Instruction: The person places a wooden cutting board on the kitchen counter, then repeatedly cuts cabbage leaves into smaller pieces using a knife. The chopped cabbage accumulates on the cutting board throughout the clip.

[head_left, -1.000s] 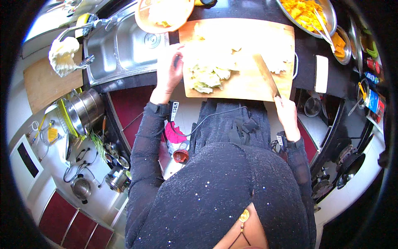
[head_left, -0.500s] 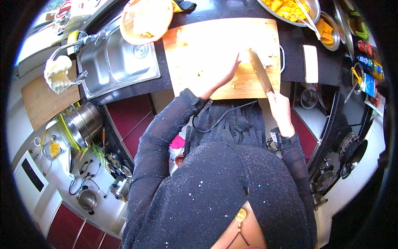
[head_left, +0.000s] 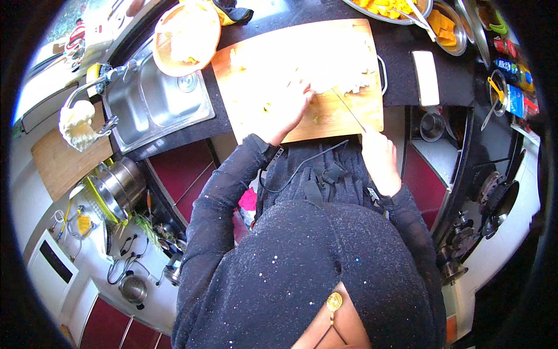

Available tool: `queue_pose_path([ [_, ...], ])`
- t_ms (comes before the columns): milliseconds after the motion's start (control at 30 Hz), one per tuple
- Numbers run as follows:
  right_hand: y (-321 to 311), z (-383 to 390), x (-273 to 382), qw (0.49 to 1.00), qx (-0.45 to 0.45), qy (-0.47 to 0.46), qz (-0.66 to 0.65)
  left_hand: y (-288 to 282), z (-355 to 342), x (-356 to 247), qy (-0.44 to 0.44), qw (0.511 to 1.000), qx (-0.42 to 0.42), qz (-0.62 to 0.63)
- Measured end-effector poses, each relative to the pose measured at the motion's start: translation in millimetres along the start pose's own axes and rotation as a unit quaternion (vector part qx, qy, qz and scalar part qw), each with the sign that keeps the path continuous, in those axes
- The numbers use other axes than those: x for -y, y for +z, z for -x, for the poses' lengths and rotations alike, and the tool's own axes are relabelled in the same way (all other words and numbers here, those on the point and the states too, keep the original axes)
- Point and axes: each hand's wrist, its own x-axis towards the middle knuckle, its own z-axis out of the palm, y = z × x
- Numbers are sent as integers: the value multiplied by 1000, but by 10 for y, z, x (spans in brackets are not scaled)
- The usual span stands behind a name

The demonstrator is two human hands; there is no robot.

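My right hand (head_left: 381, 158) is wrapped round the handle of a kitchen knife (head_left: 349, 110). Its thin blade is seen nearly edge-on, pointing up and left over the wooden cutting board (head_left: 343, 126). At the middle of the board, my left hand (head_left: 295, 109) has its fingers bent and drawn together, a short way left of the blade tip. Glare washes out whatever lies under those fingertips. Small pale chopped pieces (head_left: 357, 87) lie near the board's right side, and a few yellowish bits (head_left: 267, 107) are scattered left of my left hand.
An orange colander (head_left: 164, 51) stands by the steel sink (head_left: 174, 118) at left. Beyond the board's right corner are a bowl of yellow food (head_left: 383, 8) and a bowl of orange slices (head_left: 444, 28). A white rectangular object (head_left: 426, 78) lies on the dark counter.
The knife has turned from showing its broad side to nearly edge-on. My left hand has moved down and left, its outstretched fingers now bent in. The whole view has shifted slightly.
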Motion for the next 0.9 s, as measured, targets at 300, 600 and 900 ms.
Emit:
queue_pose_path([
  [300, 269, -245, -51, 998, -22, -20, -55, 104, 63, 12, -116, 975, 2, 192],
  [600, 134, -49, 54, 998, 59, -10, 13, -73, 18, 7, -94, 993, 69, -24],
  [900, 200, -375, 134, 986, -3, 23, -167, 9, 23, -14, -215, 951, -21, 220],
])
